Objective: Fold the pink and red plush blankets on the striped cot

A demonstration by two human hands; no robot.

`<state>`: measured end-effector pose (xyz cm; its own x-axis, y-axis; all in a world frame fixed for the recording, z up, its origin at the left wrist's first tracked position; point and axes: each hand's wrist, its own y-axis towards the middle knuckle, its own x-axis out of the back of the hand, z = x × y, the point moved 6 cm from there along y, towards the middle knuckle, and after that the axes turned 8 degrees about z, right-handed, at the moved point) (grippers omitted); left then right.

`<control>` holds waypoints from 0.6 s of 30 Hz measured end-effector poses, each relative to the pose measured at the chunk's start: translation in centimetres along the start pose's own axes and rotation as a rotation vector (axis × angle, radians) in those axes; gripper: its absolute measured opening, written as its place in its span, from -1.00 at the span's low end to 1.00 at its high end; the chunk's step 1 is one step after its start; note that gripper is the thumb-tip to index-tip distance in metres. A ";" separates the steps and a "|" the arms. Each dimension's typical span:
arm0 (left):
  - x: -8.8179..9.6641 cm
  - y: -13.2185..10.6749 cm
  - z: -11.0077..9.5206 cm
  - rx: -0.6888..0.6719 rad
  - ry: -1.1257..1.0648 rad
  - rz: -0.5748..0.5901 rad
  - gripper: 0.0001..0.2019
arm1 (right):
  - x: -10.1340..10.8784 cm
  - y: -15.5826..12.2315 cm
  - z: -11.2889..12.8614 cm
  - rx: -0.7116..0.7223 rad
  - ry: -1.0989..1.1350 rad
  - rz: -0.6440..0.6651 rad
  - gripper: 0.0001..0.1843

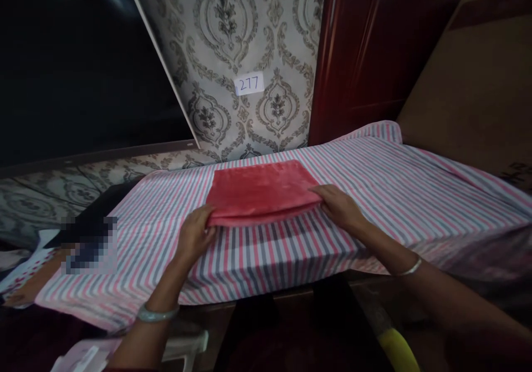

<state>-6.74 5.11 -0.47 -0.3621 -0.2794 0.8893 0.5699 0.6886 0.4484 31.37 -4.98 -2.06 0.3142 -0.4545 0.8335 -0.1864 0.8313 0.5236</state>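
A red plush towel, folded into a rectangle, lies flat on a striped cloth that covers the table. My left hand grips the towel's near left corner, thumb below and fingers on top. At the near right corner, my right hand pinches the towel's edge. Between the hands the near edge is slightly raised, and its layers show as a dark gap. A bangle circles each wrist.
Behind the table stands a patterned wall with a paper label reading 277. A large dark screen is at the left, a red-brown door at the back right. Cardboard leans at the right. A pixelated patch covers something at the left.
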 end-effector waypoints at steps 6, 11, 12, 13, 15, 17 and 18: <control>11.4 6.5 -0.7 0.087 -0.126 -0.245 -0.65 | 11.0 6.6 0.0 -0.051 0.142 -0.283 -0.54; 17.5 11.1 -0.2 0.185 -0.453 -0.317 -0.68 | 18.2 10.5 -0.7 -0.123 0.448 -0.388 -0.51; 17.6 12.0 0.5 0.215 -0.518 -0.308 -0.68 | 18.5 11.3 -1.3 -0.161 0.514 -0.375 -0.51; 17.4 12.9 1.3 0.247 -0.586 -0.288 -0.67 | 18.4 12.0 -2.2 -0.213 0.577 -0.357 -0.53; 15.6 14.5 3.0 0.326 -0.730 -0.221 -0.67 | 16.7 13.2 -4.2 -0.351 0.697 -0.299 -0.58; 12.2 15.5 4.5 0.431 -0.880 -0.113 -0.67 | 13.0 13.8 -6.3 -0.524 0.811 -0.210 -0.66; 10.0 15.6 5.0 0.491 -0.941 -0.048 -0.67 | 10.7 13.7 -7.1 -0.610 0.858 -0.155 -0.71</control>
<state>-5.17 16.39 14.99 -0.9209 0.1726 0.3496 0.2561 0.9439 0.2087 38.75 3.85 12.76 0.8900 -0.3896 0.2368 0.3357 0.9115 0.2378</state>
